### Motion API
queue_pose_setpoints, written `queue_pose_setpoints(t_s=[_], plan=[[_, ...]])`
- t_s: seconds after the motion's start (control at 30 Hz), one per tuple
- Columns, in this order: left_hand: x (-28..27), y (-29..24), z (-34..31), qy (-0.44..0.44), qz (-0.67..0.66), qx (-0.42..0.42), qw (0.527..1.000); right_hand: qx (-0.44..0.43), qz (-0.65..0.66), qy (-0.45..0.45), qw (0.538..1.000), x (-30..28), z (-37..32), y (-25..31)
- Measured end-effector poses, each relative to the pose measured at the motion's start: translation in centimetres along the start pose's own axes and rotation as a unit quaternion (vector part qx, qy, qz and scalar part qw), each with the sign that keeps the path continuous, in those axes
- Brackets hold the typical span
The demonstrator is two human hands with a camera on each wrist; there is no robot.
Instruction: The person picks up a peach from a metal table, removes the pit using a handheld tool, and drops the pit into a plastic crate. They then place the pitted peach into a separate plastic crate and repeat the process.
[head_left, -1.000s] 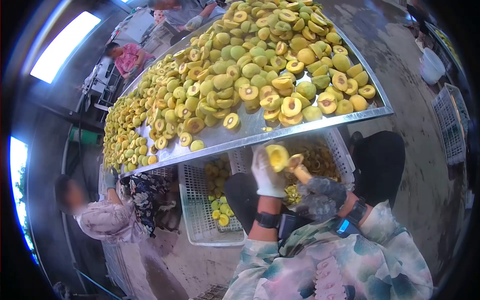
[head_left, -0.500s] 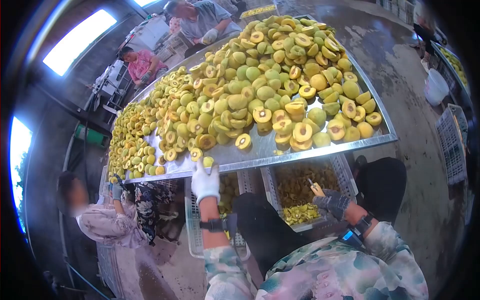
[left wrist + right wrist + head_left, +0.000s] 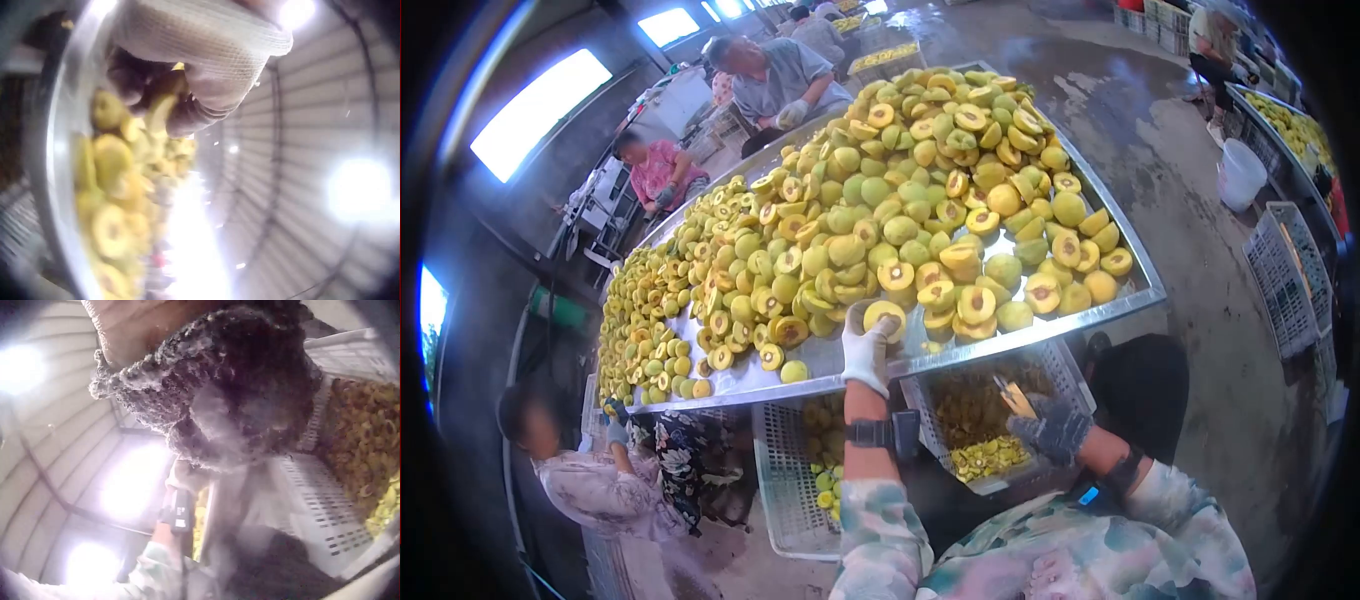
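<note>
My left hand point(image 3: 865, 350), in a white glove, grips a cut peach half point(image 3: 885, 320) at the near edge of the metal table point(image 3: 940, 352). Its brown centre faces up. In the left wrist view, thumb and fingers curl round the peach half point(image 3: 164, 112), partly hiding it. Over a crate point(image 3: 1068, 368) of brown and yellow scraps, my right hand point(image 3: 1055, 430), in a dark grey glove, holds a short tool point(image 3: 1017, 400) with a light wooden handle and metal tip. In the right wrist view the glove point(image 3: 244, 394) hides the tool.
A heap of peach halves point(image 3: 840, 250) covers much of the table. Left of my legs stands a crate point(image 3: 785, 490) with peach pieces. People work at the left point(image 3: 600, 480) and far side point(image 3: 785, 90). A white bucket point(image 3: 1242, 172) and grey crate point(image 3: 1285, 280) stand right.
My left hand held a hollowed half beside the tool, then was empty at the table edge; now it has moved right and grips another half. My right hand drew back, still holding the tool.
</note>
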State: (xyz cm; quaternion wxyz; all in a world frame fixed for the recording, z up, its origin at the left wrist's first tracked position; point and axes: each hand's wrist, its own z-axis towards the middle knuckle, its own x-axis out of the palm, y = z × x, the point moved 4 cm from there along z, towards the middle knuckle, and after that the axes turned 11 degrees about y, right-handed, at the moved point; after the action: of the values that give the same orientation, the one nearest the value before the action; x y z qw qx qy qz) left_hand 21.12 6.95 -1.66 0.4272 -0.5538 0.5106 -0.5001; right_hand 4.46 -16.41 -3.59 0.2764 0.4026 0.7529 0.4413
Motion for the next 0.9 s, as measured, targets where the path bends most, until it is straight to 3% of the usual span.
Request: queue_pose_setpoints(t_s=[0.07, 0.13, 0.27, 0.3, 0.43, 0.47, 0.5, 0.63, 0.7, 0.8, 0.9], plan=[[3.1, -1.6, -4.2, 0.008, -0.17, 0.012, 0.985, -0.041, -0.039, -0.005, 0.998, 0.5, -0.5, 3.0], [3.7, -0.9, -6.1, 0.039, -0.155, -0.023, 0.987, -0.083, -0.034, -0.004, 0.996, 1.7, -0.1, 3.4], [4.9, -0.5, -9.1, 0.032, -0.103, 0.061, 0.992, -0.156, 0.043, 0.007, 0.987, 3.5, -0.9, 5.1], [5.2, -0.2, -9.7, 0.03, -0.102, 0.058, 0.993, -0.207, 0.022, -0.004, 0.978, 3.8, -0.7, 4.6], [5.9, 0.2, -11.7, 0.014, -0.148, 0.046, 0.988, -0.192, 0.108, 0.024, 0.975, 4.7, -1.5, 5.2], [6.1, 0.4, -12.1, 0.013, -0.168, 0.031, 0.985, -0.193, 0.039, 0.002, 0.98, 4.6, -1.5, 5.1], [6.4, 0.4, -12.2, 0.043, -0.179, 0.083, 0.979, -0.192, -0.032, -0.018, 0.981, 4.6, -1.6, 5.0], [6.3, 0.8, -13.0, 0.035, -0.197, 0.102, 0.974, -0.181, 0.006, -0.024, 0.983, 4.9, -1.9, 4.9], [6.4, 0.5, -13.6, 0.03, -0.18, 0.127, 0.975, -0.148, -0.051, -0.02, 0.987, 4.8, -2.0, 4.9], [6.6, 0.9, -13.8, 0.047, -0.16, 0.148, 0.975, -0.192, -0.087, -0.052, 0.976, 5.2, -1.8, 4.1], [6.8, 1.2, -14.2, 0.042, -0.182, 0.142, 0.972, -0.162, -0.092, -0.051, 0.981, 5.4, -2.0, 4.0]])
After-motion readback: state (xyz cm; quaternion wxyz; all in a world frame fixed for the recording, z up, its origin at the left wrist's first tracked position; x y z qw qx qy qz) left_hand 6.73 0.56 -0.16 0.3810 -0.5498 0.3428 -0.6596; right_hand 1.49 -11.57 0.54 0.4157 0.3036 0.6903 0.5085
